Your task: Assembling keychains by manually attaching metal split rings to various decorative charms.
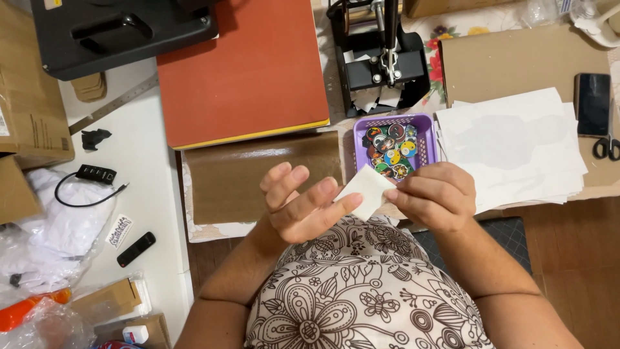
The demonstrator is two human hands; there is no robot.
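Both of my hands are raised in front of my patterned shirt and hold one small white paper square [365,187]. My right hand [431,196] pinches its right edge between thumb and fingers. My left hand [303,203] touches the paper's left edge with its fingertips, the other fingers spread. Just beyond the paper stands a small purple basket [427,143] filled with several round colourful badges [391,150].
A stack of white paper sheets [516,145] lies right of the basket, with a black phone [593,103] and scissors [607,146] beyond. A black press tool [382,58] stands behind the basket. An orange-red board [248,71] and brown sheet [258,174] lie left.
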